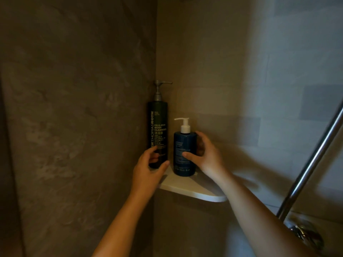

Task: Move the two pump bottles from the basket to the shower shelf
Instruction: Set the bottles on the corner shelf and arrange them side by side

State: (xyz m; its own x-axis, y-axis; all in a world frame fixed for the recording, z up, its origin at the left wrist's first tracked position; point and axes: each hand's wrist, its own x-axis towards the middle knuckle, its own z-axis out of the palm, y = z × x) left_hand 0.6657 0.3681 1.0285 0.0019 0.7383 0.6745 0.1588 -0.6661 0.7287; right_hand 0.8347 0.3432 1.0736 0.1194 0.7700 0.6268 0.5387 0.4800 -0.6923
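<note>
A tall dark green pump bottle with a grey pump stands upright in the wall corner on the white corner shower shelf. A shorter blue pump bottle with a white pump stands upright just to its right on the same shelf. My left hand hovers at the tall bottle's base, fingers and thumb spread in front of it. My right hand wraps the blue bottle, with the thumb on its front and the fingers behind its right side. No basket is in view.
Dark stone-look wall on the left and lighter tiled wall on the right meet at the corner. A slanted chrome shower rail and a chrome valve fitting stand at the lower right.
</note>
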